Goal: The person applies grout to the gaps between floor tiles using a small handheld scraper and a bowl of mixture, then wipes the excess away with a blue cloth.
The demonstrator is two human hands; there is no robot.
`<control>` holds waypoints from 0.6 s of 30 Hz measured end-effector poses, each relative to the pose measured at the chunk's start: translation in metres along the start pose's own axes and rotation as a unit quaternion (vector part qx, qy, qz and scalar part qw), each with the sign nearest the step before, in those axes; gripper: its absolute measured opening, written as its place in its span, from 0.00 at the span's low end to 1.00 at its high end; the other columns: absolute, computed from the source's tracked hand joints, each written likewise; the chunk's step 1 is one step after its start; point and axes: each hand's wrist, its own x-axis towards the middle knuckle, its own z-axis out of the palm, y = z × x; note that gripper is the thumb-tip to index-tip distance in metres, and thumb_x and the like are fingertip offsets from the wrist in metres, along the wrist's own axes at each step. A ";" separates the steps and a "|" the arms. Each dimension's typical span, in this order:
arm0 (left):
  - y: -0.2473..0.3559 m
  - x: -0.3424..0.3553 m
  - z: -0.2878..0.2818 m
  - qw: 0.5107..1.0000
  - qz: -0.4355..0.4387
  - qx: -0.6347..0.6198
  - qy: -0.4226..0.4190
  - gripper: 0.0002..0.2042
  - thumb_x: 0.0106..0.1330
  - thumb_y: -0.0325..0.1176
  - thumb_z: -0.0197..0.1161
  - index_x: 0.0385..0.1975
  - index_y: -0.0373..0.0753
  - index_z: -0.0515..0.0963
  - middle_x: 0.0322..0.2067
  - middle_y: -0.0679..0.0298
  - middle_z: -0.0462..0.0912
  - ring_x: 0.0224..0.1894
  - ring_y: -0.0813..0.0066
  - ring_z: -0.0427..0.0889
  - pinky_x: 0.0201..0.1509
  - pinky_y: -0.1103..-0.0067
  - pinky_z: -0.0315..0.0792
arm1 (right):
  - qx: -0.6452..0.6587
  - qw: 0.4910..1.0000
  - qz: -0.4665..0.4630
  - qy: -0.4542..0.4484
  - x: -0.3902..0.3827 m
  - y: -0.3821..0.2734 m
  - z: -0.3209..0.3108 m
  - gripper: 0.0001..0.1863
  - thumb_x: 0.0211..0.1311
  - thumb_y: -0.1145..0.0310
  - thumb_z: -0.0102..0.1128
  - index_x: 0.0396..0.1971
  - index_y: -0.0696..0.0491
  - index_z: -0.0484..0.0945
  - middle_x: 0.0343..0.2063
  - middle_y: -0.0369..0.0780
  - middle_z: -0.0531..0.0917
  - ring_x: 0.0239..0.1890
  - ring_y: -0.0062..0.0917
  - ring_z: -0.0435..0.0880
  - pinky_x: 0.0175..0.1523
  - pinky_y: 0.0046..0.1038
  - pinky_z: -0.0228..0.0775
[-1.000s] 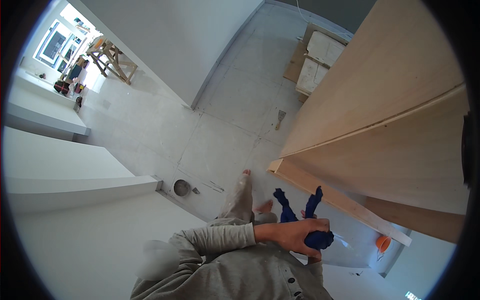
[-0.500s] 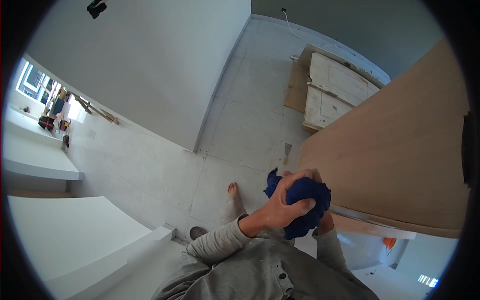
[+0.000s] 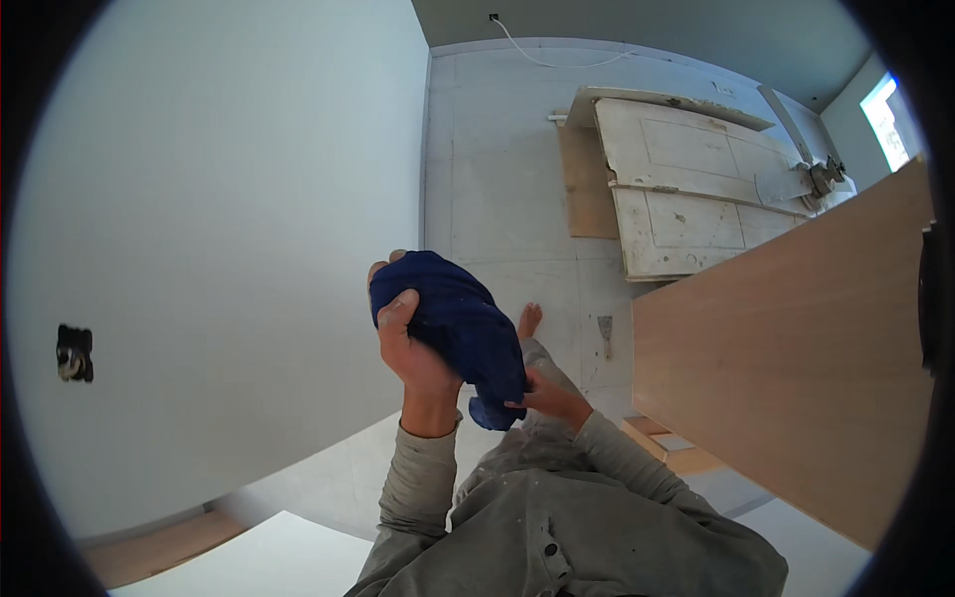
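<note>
A dark blue cloth is stretched between my two hands in front of my body. My left hand grips its upper end, the thumb on top and the fingertips showing past the far edge. Lower down on the right, my right hand pinches the hanging end of the cloth; most of its fingers are hidden behind the fabric. The cloth is bunched and folded over, held in the air near a white wall.
A wooden door panel rises close on my right. Old white panels lie stacked further off. On the floor are a scraper and a brown board. An open electrical box sits in the wall at left.
My body and view have turned, bringing the white wall near on the left. The cloth has gone from a bunched wad under my left hand to a longer shape drawn between both hands.
</note>
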 end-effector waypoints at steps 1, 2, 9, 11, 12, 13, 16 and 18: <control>-0.007 0.024 0.000 1.000 0.009 0.011 0.019 0.17 0.63 0.35 0.55 0.50 0.37 0.71 0.43 0.58 0.77 0.45 0.66 0.80 0.51 0.71 0.78 | -0.062 0.997 0.030 0.017 0.017 -0.016 -0.007 0.33 0.64 0.54 0.75 0.61 0.59 0.75 0.50 0.38 0.84 0.49 0.20 0.81 0.57 0.27 0.75; -0.018 0.048 -0.001 1.000 0.012 0.009 0.026 0.16 0.63 0.35 0.55 0.49 0.37 0.71 0.43 0.59 0.77 0.46 0.66 0.80 0.52 0.71 0.78 | -0.124 0.990 0.060 0.033 0.034 -0.032 -0.018 0.34 0.64 0.54 0.75 0.62 0.60 0.74 0.49 0.38 0.84 0.49 0.20 0.81 0.57 0.26 0.75; -0.087 0.194 -0.020 0.893 0.151 0.409 -0.107 0.09 0.57 0.24 0.61 0.36 0.35 0.69 0.40 0.55 0.74 0.41 0.63 0.77 0.48 0.71 0.75 | 0.210 0.958 0.190 0.043 0.127 -0.148 -0.118 0.40 0.71 0.40 0.59 0.69 0.57 0.69 0.55 0.45 0.84 0.59 0.34 0.82 0.67 0.36 0.73; -0.104 0.212 -0.023 0.845 0.109 0.473 -0.224 0.10 0.56 0.22 0.66 0.32 0.35 0.70 0.40 0.52 0.75 0.41 0.56 0.77 0.49 0.66 0.74 | 0.446 0.888 0.071 0.090 0.152 -0.198 -0.122 0.41 0.73 0.38 0.53 0.70 0.57 0.65 0.61 0.49 0.80 0.64 0.39 0.79 0.69 0.41 0.71; -0.118 0.220 -0.026 0.815 0.096 0.504 -0.271 0.11 0.56 0.24 0.68 0.32 0.36 0.71 0.42 0.51 0.76 0.44 0.54 0.78 0.52 0.65 0.74 | 0.444 0.889 0.071 0.088 0.168 -0.224 -0.129 0.41 0.73 0.38 0.53 0.70 0.57 0.65 0.61 0.49 0.80 0.64 0.39 0.79 0.69 0.41 0.71; -0.131 0.228 -0.029 0.781 0.081 0.532 -0.317 0.11 0.56 0.26 0.70 0.32 0.36 0.72 0.43 0.51 0.76 0.47 0.52 0.78 0.55 0.64 0.74 | 0.444 0.890 0.021 0.104 0.185 -0.247 -0.136 0.40 0.73 0.40 0.54 0.71 0.58 0.64 0.61 0.48 0.79 0.64 0.38 0.79 0.68 0.41 0.72; -0.161 0.269 -0.031 0.667 0.087 0.608 -0.423 0.13 0.56 0.31 0.75 0.33 0.36 0.76 0.51 0.48 0.74 0.55 0.47 0.77 0.63 0.63 0.71 | 0.341 0.924 -0.014 0.174 0.241 -0.276 -0.178 0.39 0.73 0.44 0.56 0.71 0.59 0.63 0.60 0.47 0.79 0.63 0.37 0.80 0.67 0.42 0.73; -0.170 0.305 -0.024 0.692 0.103 0.606 -0.378 0.16 0.57 0.31 0.75 0.40 0.37 0.76 0.55 0.48 0.72 0.58 0.48 0.75 0.65 0.60 0.70 | 0.234 0.946 0.010 0.225 0.278 -0.289 -0.212 0.38 0.72 0.46 0.57 0.71 0.59 0.63 0.59 0.46 0.81 0.62 0.37 0.80 0.67 0.42 0.74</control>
